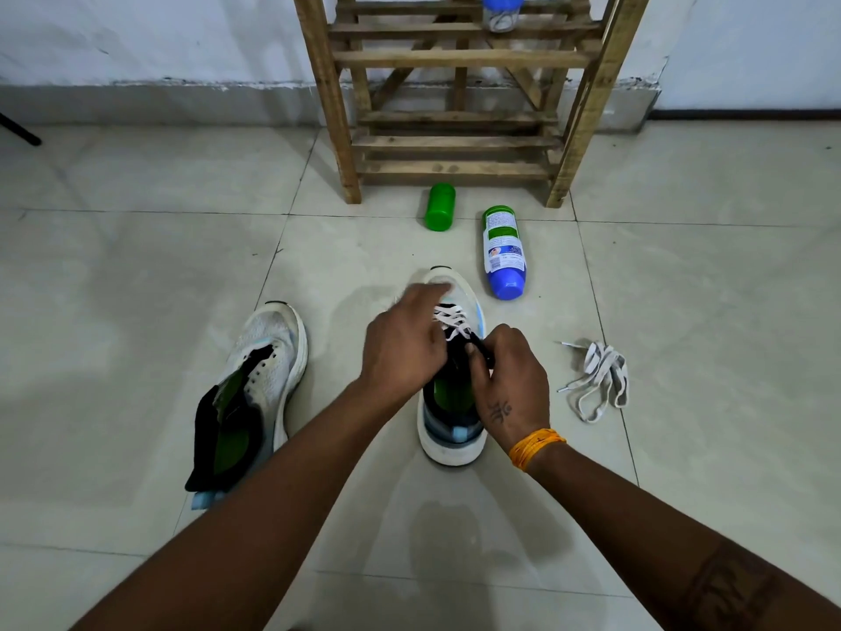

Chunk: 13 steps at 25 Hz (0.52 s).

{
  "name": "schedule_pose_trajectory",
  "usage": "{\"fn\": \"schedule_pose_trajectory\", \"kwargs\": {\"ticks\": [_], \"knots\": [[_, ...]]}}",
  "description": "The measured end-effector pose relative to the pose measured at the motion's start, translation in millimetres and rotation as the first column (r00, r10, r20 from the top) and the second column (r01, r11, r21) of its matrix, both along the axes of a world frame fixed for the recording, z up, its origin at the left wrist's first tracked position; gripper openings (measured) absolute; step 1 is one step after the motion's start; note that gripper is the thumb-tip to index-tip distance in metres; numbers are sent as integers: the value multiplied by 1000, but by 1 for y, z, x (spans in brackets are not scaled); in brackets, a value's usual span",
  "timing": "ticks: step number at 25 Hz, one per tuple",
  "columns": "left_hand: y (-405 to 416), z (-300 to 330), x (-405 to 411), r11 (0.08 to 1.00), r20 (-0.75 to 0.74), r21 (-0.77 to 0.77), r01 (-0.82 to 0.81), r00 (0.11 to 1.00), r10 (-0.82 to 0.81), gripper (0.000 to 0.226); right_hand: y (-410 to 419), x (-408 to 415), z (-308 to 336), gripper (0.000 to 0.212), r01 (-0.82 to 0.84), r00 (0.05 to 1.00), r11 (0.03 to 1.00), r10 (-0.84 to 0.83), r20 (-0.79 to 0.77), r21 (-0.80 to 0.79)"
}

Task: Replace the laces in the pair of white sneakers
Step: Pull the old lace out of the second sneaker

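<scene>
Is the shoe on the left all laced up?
No, the left sneaker shows bare eyelets and its tongue flopped open, with no lace in it.

two white sneakers (268, 357) (455, 357) on the floor, two hands (405, 348) (512, 380) over one, one loose lace bundle (598, 380), one green bottle (440, 207), one blue-capped bottle (503, 252), one jar (502, 11), one wooden rack (455, 97).

A plain room in a home is showing here: pale glossy floor tiles (136, 275), a scuffed white painted wall (159, 34), and a rough wooden slatted rack (455, 143) standing against it.
</scene>
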<state>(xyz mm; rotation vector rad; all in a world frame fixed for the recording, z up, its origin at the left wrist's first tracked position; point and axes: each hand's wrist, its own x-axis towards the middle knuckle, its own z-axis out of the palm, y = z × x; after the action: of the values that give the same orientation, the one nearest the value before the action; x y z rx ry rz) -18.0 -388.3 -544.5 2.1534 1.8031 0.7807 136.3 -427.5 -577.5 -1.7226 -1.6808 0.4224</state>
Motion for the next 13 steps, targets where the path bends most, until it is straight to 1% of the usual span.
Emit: {"fn": "schedule_pose_trajectory", "kwargs": {"ticks": [1,2,3,4,5,6,7,8,9,10,11,12,13], "knots": [[2,4,1,995,-123,-15,101,987,-102,35,1,0,0,24,5,1000,1000,-5,-3,2],[5,10,3,987,-190,-47,155,968,-162,25,1,1,0,24,7,1000,1000,-7,-5,2],[9,10,2,979,-222,-80,186,954,-200,17,1,1,0,24,7,1000,1000,-7,-6,4],[12,12,1,975,-206,-105,198,955,-216,15,0,0,1,23,12,1000,1000,-12,-9,4],[15,8,-1,980,-177,-77,183,965,-194,15,0,0,2,23,24,1000,1000,-24,-14,2],[18,4,-5,995,-96,-36,92,991,-95,16,-1,0,3,23,37,999,999,-38,-19,-1],[23,1,-15,996,26,-1,-86,996,86,18,0,1,4,23,46,999,999,-46,-22,-7],[27,0,-26,955,160,-60,-292,941,297,19,0,2,4,22,48,999,999,-48,-23,-11],[30,-1,-37,881,222,-175,-440,854,470,19,0,2,4,22,46,999,999,-46,-19,-12],[29,-4,-45,829,210,-266,-492,810,548,20,0,1,3,22,43,999,999,-43,-12,-12],[27,-7,-47,838,161,-250,-485,833,530,19,-1,1,3,22,41,999,999,-41,-10,-10],[23,-6,-43,889,126,-184,-420,887,445,18,-1,1,3,22,38,999,999,-38,-12,-7],[19,-2,-37,943,149,-103,-317,932,330,19,-1,0,3,22,34,999,999,-34,-14,-4]]}}
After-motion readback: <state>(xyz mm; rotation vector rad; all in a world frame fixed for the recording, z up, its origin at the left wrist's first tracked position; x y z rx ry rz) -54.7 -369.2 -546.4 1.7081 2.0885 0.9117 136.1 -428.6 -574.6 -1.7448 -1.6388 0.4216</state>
